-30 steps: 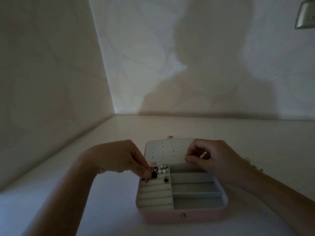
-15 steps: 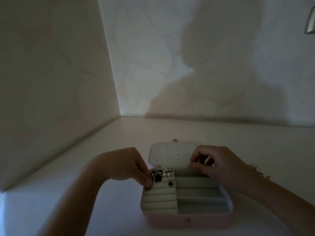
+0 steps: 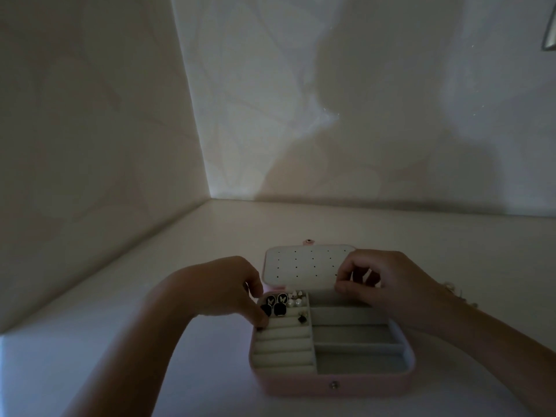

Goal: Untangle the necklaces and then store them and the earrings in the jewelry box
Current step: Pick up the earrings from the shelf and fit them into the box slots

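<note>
Pale walls (image 3: 331,100) meet in a corner behind a white table (image 3: 90,341). A pink jewelry box (image 3: 331,386) sits open on the table, close to the person. Its lid (image 3: 301,266) stands up at the back, with a white panel full of tiny holes.

The left hand (image 3: 219,287) has bent fingers. Its tips rest on the far left of the soft rows, by the black earrings (image 3: 281,308). I cannot tell if it holds one. The right hand (image 3: 388,281) is curled at the lid's right side. I cannot tell if it pinches anything.

Pearl earrings (image 3: 294,302) sit beside the black ones, and a tiny black stud (image 3: 301,319) sits one row nearer. A dim necklace tangle (image 3: 451,288) lies on the table behind the right wrist.
</note>
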A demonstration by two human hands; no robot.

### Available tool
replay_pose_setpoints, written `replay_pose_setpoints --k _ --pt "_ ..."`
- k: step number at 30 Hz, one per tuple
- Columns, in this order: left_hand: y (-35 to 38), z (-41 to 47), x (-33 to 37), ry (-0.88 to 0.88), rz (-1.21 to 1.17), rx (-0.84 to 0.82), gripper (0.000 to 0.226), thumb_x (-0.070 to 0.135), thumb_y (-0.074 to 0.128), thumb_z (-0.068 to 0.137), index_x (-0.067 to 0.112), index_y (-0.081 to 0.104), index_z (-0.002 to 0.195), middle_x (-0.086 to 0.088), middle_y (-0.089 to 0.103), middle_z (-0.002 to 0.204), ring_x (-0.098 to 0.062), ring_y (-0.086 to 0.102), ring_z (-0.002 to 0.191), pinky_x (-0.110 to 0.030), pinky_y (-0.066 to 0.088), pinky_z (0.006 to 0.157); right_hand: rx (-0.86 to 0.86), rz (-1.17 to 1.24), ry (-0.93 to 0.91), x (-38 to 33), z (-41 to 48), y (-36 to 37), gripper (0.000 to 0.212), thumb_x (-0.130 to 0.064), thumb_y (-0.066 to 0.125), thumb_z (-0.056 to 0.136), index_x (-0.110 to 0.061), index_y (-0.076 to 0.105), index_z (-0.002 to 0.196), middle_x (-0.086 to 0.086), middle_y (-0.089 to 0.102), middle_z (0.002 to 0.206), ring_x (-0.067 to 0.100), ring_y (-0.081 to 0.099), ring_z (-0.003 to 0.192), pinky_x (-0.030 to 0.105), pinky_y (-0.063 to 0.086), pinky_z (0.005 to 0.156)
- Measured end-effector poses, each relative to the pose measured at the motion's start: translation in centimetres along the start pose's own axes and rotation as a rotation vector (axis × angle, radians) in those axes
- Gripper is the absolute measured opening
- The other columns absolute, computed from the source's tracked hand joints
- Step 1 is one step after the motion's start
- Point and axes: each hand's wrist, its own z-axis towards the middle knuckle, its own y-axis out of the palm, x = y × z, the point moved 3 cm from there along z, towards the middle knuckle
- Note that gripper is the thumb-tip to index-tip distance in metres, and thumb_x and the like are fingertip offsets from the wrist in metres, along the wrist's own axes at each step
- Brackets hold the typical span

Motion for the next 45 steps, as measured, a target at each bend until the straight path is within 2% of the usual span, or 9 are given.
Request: replay_pose_setpoints --k 9,14,18,23,26,28,31,36,45 --pt "0.0 0.3 0.1 0.061 -0.081 -0.028 0.032 0.022 0.071 0.083 0.022 0.047 0.062 0.012 0.041 0.054 0.000 0.034 0.046 -0.014 0.029 0.052 -0.021 0.008 0.002 -0.1 0.0 -0.1 0.018 -0.020 0.072 0.083 -0.033 0.063 0.074 -0.017 0.066 0.079 -0.001 0.059 0.076 0.008 0.041 0.064" --pt "-0.6 0.7 0.8 0.160 -0.397 0.284 0.028 0.020 0.066 0.086 0.017 0.047 0.066 0.009 0.041 0.055 -0.002 0.033 0.046 -0.013 0.032 0.049 -0.072 0.087 0.027 0.0 0.2 -0.6 0.007 -0.021 0.070 0.085 -0.027 0.068 0.080 -0.015 0.068 0.081 -0.001 0.061 0.072 0.013 0.046 0.066" --pt "0.9 0.8 4.0 0.346 -0.319 0.473 0.017 0.027 0.063 0.087 0.031 0.048 0.080 0.010 0.052 0.073 -0.001 0.049 0.062 -0.012 0.045 0.063 -0.092 0.108 0.089 0.5 0.3 -2.4 0.002 -0.024 0.070 0.085 -0.024 0.070 0.084 -0.013 0.070 0.078 -0.001 0.061 0.067 0.014 0.048 0.064" --pt "3.7 0.5 7.4 0.540 -0.158 0.302 0.028 0.042 0.056 0.091 0.053 0.047 0.115 0.037 0.045 0.112 0.026 0.037 0.105 -0.001 0.036 0.082 -0.117 -0.019 0.277 1.9 -0.2 -6.5 0.016 -0.034 0.070 0.084 -0.021 0.067 0.075 -0.008 0.067 0.065 0.004 0.062 0.060 0.020 0.050 0.062" --pt "5.3 0.5 8.4 0.650 -0.033 0.243 0.040 0.042 0.050 0.095 0.046 0.044 0.134 0.036 0.037 0.131 0.023 0.027 0.119 0.004 0.018 0.096 -0.158 -0.146 0.429 3.7 -0.9 -8.1 0.019 -0.033 0.074 0.082 -0.017 0.066 0.076 -0.008 0.066 0.061 0.003 0.062 0.055 0.020 0.047 0.058" --pt "5.8 0.6 8.8 0.675 -0.003 0.216 0.041 0.041 0.049 0.096 0.045 0.043 0.137 0.032 0.035 0.141 0.019 0.022 0.127 -0.006 0.017 0.109 -0.208 -0.185 0.512 4.6 -1.5 -8.8 0.013 -0.025 0.075 0.082 -0.015 0.066 0.082 -0.004 0.069 0.073 0.005 0.065 0.059 0.018 0.047 0.056" --pt "6.0 0.6 9.0 0.683 -0.016 0.236 0.041 0.043 0.049 0.095 0.045 0.044 0.136 0.029 0.038 0.144 0.020 0.024 0.126 -0.004 0.015 0.108 -0.322 -0.197 0.559 4.6 -2.2 -9.2 0.014 -0.019 0.078 0.079 -0.015 0.067 0.086 0.002 0.071 0.084 0.004 0.063 0.056 0.015 0.045 0.053" --pt "6.1 0.6 9.0 0.671 -0.028 0.255 0.041 0.042 0.052 0.095 0.046 0.046 0.135 0.031 0.039 0.142 0.022 0.023 0.126 0.004 0.009 0.099 -0.501 -0.212 0.540 3.2 -2.8 -8.2 0.022 -0.028 0.086 0.067 -0.017 0.069 0.075 -0.003 0.065 0.062 0.007 0.054 0.050 0.019 0.039 0.048" --pt "6.0 0.6 9.1 0.653 -0.036 0.241 0.042 0.042 0.051 0.095 0.046 0.045 0.136 0.030 0.038 0.143 0.017 0.025 0.128 -0.004 0.015 0.105 -0.481 -0.238 0.627 3.9 -2.7 -7.6 0.009 -0.014 0.084 0.071 -0.013 0.075 0.069 0.002 0.070 0.062 0.010 0.064 0.054 0.021 0.053 0.056"
